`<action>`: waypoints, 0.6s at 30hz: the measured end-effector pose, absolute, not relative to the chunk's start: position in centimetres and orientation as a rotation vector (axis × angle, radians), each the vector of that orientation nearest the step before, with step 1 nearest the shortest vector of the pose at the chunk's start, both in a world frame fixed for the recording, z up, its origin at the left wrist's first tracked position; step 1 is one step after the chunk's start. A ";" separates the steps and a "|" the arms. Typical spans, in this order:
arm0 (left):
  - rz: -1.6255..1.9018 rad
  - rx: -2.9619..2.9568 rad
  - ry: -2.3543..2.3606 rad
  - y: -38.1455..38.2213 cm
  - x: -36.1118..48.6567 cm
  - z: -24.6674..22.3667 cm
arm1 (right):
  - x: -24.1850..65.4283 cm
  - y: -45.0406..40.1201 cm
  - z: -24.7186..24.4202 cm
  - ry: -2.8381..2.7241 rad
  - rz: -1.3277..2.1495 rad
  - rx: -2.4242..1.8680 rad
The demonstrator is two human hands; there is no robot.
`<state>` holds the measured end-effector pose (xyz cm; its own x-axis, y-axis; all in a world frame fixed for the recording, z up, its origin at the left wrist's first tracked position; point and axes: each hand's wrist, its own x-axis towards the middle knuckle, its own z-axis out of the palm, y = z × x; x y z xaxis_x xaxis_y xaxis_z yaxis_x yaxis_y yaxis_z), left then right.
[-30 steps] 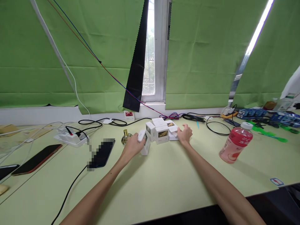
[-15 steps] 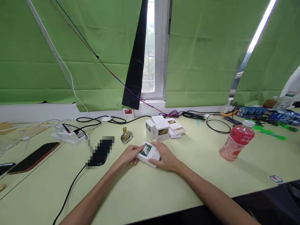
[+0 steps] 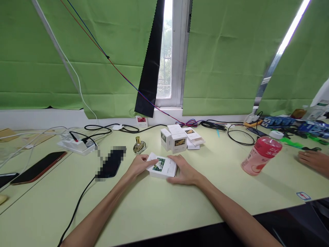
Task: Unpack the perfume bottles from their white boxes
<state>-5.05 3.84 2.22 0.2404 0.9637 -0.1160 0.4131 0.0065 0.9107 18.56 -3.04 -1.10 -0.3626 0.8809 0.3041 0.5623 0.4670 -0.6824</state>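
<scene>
A white box with a white-flower picture is held between both hands, low over the table. My left hand grips its left end, where a white flap stands out under the thumb. Around the right end my right hand is closed, thumb in front and fingers behind. Just behind the hands is a group of small white boxes, some with yellow-flower pictures. A round glass bottle with a gold cap stands to the left of them.
A pink drink bottle stands on the right. Another person's hand rests at the far right. On the left lie a dark phone, a black device with a cable and a white power strip. Cables run along the wall.
The held box has turned level, and a flap now shows at its left end. Another person's hand has come in at the far right. The view has shifted slightly.
</scene>
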 end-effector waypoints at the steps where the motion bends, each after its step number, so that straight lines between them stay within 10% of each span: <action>1: 0.756 1.574 1.321 3.9 -5.0 2.1 | 18.6 -3.0 -1.2 -2.044 0.644 -1.199; 18: 0.730 1.734 1.071 2.9 -3.9 2.4 | 21.9 -1.4 -0.5 -1.541 1.204 -1.063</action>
<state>-3.85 2.86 2.36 0.4412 0.8974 0.0113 0.3390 -0.1783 0.9238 21.92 -1.36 -0.46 -0.2420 0.9610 0.1337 0.1028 0.1624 -0.9814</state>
